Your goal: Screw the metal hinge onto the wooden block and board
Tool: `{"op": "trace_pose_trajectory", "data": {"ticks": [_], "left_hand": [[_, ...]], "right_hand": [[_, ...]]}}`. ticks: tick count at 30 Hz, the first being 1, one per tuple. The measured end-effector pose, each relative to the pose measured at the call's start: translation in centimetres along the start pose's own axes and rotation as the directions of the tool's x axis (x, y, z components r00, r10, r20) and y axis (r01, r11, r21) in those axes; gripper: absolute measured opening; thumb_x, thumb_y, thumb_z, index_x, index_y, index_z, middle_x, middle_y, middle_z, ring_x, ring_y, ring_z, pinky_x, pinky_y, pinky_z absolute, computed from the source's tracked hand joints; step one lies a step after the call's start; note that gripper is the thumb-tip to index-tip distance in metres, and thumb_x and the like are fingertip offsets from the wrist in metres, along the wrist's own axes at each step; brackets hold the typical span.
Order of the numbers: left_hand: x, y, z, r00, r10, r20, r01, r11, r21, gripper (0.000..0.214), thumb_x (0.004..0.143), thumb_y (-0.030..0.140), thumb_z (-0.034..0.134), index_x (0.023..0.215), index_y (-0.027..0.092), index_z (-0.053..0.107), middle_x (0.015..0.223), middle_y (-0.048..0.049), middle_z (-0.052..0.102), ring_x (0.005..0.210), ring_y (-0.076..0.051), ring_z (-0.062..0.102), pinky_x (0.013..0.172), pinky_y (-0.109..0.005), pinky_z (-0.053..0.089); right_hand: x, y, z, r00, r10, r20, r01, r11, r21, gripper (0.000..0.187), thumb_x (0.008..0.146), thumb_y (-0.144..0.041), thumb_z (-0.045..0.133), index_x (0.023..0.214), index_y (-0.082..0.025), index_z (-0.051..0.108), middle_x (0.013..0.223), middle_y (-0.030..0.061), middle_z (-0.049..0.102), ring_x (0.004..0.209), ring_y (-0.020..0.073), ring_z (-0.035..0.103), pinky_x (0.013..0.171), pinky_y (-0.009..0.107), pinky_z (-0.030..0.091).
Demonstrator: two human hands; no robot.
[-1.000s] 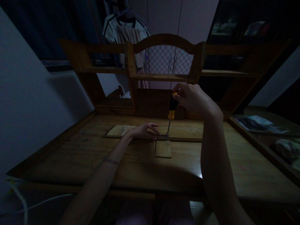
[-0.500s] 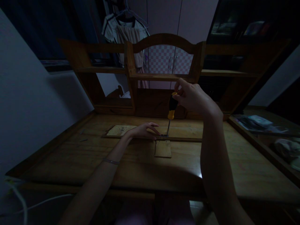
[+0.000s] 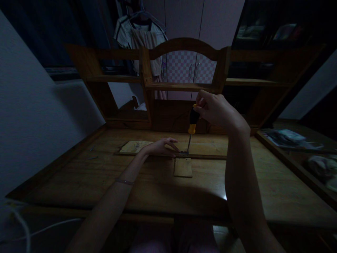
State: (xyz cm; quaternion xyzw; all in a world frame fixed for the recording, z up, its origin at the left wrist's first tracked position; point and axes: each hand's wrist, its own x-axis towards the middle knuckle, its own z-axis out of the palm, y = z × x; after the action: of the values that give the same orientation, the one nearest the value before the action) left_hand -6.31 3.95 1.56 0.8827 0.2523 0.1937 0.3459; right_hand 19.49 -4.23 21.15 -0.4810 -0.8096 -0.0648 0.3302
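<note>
My right hand [image 3: 214, 109] is closed round the top of a yellow and black screwdriver [image 3: 193, 121], which stands upright with its tip on a small metal hinge [image 3: 185, 153]. The hinge joins a long thin wooden board [image 3: 205, 149] to a small wooden piece [image 3: 183, 167] lying in front of it. My left hand [image 3: 162, 146] lies flat on the board just left of the hinge, fingers stretched out and pressing down. All of this rests on a wooden desk [image 3: 147, 182].
A wooden hutch with shelves [image 3: 184, 84] rises at the back of the desk. Clothes on a hanger [image 3: 140, 35] hang behind it. Papers and other items [image 3: 289, 137] lie on a surface to the right. White cables [image 3: 23, 225] trail at the lower left.
My right hand's fingers have shifted slightly on the screwdriver handle; the tool stays upright on the hinge. The left hand has not moved.
</note>
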Motion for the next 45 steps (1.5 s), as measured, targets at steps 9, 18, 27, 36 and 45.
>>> {"op": "trace_pose_trajectory", "data": {"ticks": [9, 18, 27, 36, 45], "left_hand": [[-0.2, -0.4, 0.0, 1.0, 0.022, 0.009, -0.022, 1.0, -0.003, 0.039, 0.078, 0.041, 0.087, 0.114, 0.03, 0.08, 0.151, -0.0091, 0.052, 0.139, -0.027, 0.052, 0.113, -0.037, 0.042], [-0.1, 0.0, -0.1, 1.0, 0.013, 0.007, -0.013, 1.0, 0.007, 0.035, 0.079, 0.037, 0.087, 0.113, 0.029, 0.081, 0.15, -0.0096, 0.053, 0.137, -0.027, 0.053, 0.111, -0.039, 0.044], [0.0, -0.5, 0.1, 1.0, 0.025, -0.007, -0.025, 0.999, 0.02, 0.033, 0.079, 0.036, 0.087, 0.111, 0.029, 0.081, 0.149, -0.0085, 0.054, 0.135, -0.025, 0.054, 0.111, -0.039, 0.045], [-0.2, -0.4, 0.1, 0.999, 0.042, 0.002, -0.042, 0.999, -0.004, 0.035, 0.081, 0.037, 0.086, 0.114, 0.028, 0.08, 0.15, -0.0089, 0.053, 0.138, -0.025, 0.052, 0.111, -0.036, 0.044], [-0.1, -0.3, -0.2, 0.999, 0.029, 0.023, -0.029, 1.0, 0.0, 0.038, 0.079, 0.04, 0.086, 0.115, 0.028, 0.08, 0.15, -0.0089, 0.053, 0.142, -0.027, 0.048, 0.116, -0.037, 0.038]], "right_hand": [[0.3, 0.0, -0.1, 0.999, 0.023, 0.046, -0.023, 1.0, -0.002, 0.013, 0.091, -0.02, 0.063, 0.097, -0.021, 0.074, 0.086, 0.0073, 0.074, 0.082, 0.0245, 0.068, 0.073, 0.036, 0.049], [0.3, 0.0, 0.1, 0.999, 0.04, 0.011, -0.038, 0.993, -0.111, 0.014, 0.092, -0.031, 0.066, 0.092, -0.019, 0.072, 0.082, 0.0073, 0.071, 0.072, 0.0217, 0.063, 0.066, 0.035, 0.043], [0.1, -0.1, 0.2, 0.998, -0.031, 0.06, 0.032, 0.999, -0.029, 0.026, 0.093, -0.029, 0.063, 0.115, -0.019, 0.072, 0.094, 0.0066, 0.075, 0.084, 0.0219, 0.068, 0.076, 0.033, 0.048], [0.2, -0.4, -0.4, 0.983, 0.039, 0.178, -0.034, 0.999, -0.029, 0.037, 0.085, -0.023, 0.057, 0.116, -0.017, 0.076, 0.098, 0.0087, 0.075, 0.081, 0.0207, 0.068, 0.071, 0.03, 0.046], [0.1, 0.6, -0.9, 0.967, 0.09, 0.237, -0.094, 0.996, 0.008, 0.04, 0.088, -0.034, 0.061, 0.122, -0.017, 0.072, 0.102, 0.0099, 0.076, 0.089, 0.0236, 0.071, 0.077, 0.032, 0.049]]}}
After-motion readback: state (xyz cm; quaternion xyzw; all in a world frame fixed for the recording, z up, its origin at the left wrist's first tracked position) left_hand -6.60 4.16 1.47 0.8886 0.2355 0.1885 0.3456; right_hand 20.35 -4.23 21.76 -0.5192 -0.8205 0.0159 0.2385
